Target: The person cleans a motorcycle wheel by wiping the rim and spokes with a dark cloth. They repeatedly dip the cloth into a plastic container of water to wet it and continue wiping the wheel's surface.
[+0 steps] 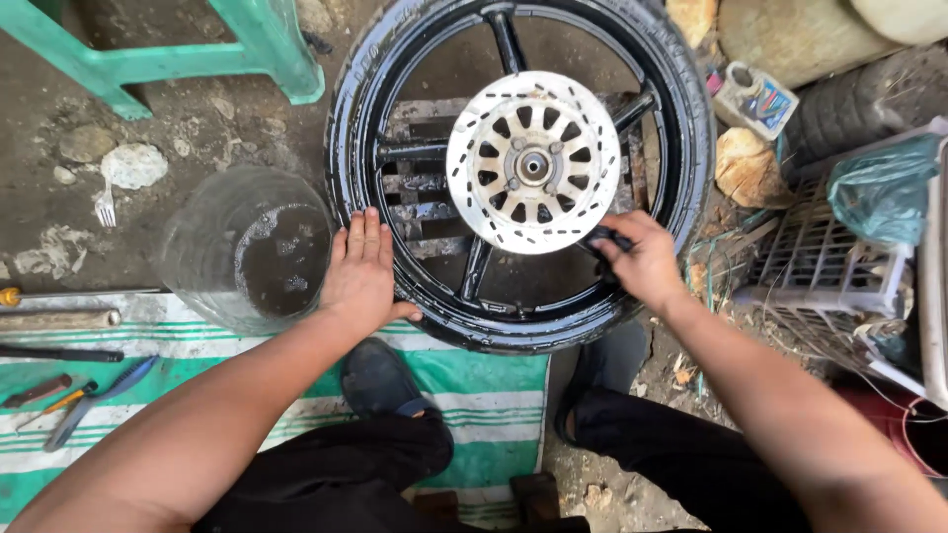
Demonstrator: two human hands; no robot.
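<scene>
Black rubber glistens wet on the motorcycle wheel [520, 178] that lies flat on the dirt ground [197, 118], its silver brake disc [533, 163] facing up at the hub. The person crouches over it. The left hand [362, 271] lies open, fingers spread flat and together on the near-left edge of the tyre, pinching nothing. The right hand [642, 259] is curled with its grip pressed together around a small dark object [604, 240] at the near-right rim; what that object is I cannot tell.

Just to the left of the left hand stands a clear plastic container [247, 247] with dark water in it, almost touching the tyre. Further left, hand tools [69, 400] lie on a green-and-white striped mat [474, 395], and a white plastic fork [105, 205] rests on the ground beyond them. Beneath the wrists, near the body, two dark sandals [380, 380] show under black trousers. Beyond the left hand, a green plastic stool [267, 49] stands by the far-left tyre edge. To the right of the right hand sits a white plastic crate [839, 266] holding a teal bag [884, 188], and farther off a small bottle [755, 99] lies among stones.
</scene>
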